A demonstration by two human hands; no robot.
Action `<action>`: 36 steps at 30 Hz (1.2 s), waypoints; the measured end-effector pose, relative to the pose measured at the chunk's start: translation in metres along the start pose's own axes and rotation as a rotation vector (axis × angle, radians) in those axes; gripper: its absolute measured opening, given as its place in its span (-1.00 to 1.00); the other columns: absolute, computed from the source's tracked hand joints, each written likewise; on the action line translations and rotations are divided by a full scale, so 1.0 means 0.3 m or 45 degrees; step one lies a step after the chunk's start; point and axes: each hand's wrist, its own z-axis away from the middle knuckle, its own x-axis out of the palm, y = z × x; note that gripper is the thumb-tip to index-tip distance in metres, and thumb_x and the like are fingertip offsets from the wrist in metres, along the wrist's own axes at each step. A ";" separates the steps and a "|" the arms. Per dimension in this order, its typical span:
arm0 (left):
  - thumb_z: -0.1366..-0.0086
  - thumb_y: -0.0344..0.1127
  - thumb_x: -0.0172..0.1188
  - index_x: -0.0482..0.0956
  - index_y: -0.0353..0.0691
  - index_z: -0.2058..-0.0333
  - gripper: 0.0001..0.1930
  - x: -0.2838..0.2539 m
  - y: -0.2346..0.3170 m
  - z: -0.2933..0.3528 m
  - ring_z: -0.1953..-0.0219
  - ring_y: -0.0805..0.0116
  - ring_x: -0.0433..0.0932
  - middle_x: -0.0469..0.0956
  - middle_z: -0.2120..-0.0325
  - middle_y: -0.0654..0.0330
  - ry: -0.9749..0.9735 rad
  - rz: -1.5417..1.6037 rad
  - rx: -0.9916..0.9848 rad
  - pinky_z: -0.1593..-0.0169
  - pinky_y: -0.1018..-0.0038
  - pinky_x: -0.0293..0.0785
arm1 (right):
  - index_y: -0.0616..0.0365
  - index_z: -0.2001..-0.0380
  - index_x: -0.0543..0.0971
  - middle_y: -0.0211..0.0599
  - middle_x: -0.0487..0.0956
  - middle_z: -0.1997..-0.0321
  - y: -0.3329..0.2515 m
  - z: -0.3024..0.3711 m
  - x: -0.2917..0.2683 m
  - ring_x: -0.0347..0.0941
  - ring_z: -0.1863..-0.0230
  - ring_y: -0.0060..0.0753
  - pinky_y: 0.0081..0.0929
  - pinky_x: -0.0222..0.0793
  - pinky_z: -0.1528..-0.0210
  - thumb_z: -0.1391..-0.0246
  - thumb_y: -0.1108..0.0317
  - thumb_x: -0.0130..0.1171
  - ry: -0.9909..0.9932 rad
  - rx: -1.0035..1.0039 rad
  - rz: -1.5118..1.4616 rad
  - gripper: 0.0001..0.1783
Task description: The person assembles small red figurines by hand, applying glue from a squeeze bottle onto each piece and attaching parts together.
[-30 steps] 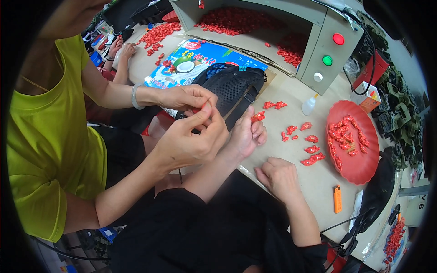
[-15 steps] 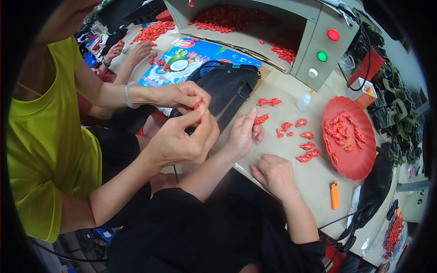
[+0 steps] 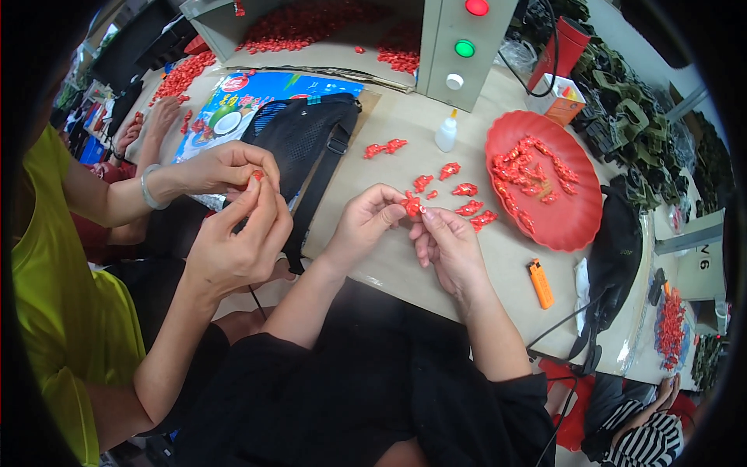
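My left hand pinches a small glossy red plastic figure between thumb and fingertips, above the table's near edge. My right hand meets it there, thumb and forefinger closed at the figure's right side. Whether a separate small piece sits in the right fingertips is too small to tell. Just beyond my hands lie several similar red figures and smaller red bits. A joined pair of red figures rests farther off to the left. A scalloped red plate to the right holds more of them.
A white squeeze bottle stands behind the figures. An orange lighter-like object lies right of my hand. At left, a co-worker's hands pinch a red piece beside a black bag. A grey machine housing stands at the back.
My right hand has lifted off the table and joined my left at the red figure. The left hand has turned, its fingers now pinching it from the left. The view has swung to the right.
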 end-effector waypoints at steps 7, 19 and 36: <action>-0.11 -0.51 0.07 0.33 -0.33 0.36 -0.88 -0.007 -0.010 -0.003 0.38 0.60 0.42 0.45 0.43 0.23 -0.048 0.093 -0.041 0.34 0.69 0.36 | 0.28 0.31 0.42 -0.36 0.46 0.50 -0.009 -0.002 0.006 0.29 0.66 -0.69 -0.74 0.23 0.66 -0.04 0.39 -0.03 0.076 -0.120 -0.009 -0.81; -0.13 -0.48 0.06 0.39 -0.33 0.25 -0.81 -0.007 -0.017 -0.001 0.41 0.64 0.36 0.43 0.41 0.29 -0.082 0.001 -0.027 0.33 0.71 0.31 | 0.28 0.34 0.40 -0.43 0.44 0.54 -0.002 -0.001 0.012 0.29 0.64 -0.75 -0.77 0.23 0.65 0.03 0.43 0.05 0.182 -0.223 0.248 -0.83; -0.12 -0.50 0.06 0.46 -0.33 0.26 -0.82 -0.008 -0.013 -0.011 0.44 0.61 0.43 0.49 0.45 0.27 -0.046 -0.067 -0.081 0.36 0.70 0.37 | 0.30 0.41 0.40 -0.37 0.45 0.54 0.014 -0.016 0.004 0.34 0.62 -0.67 -0.71 0.34 0.58 0.03 0.47 0.02 0.141 -0.232 0.282 -0.89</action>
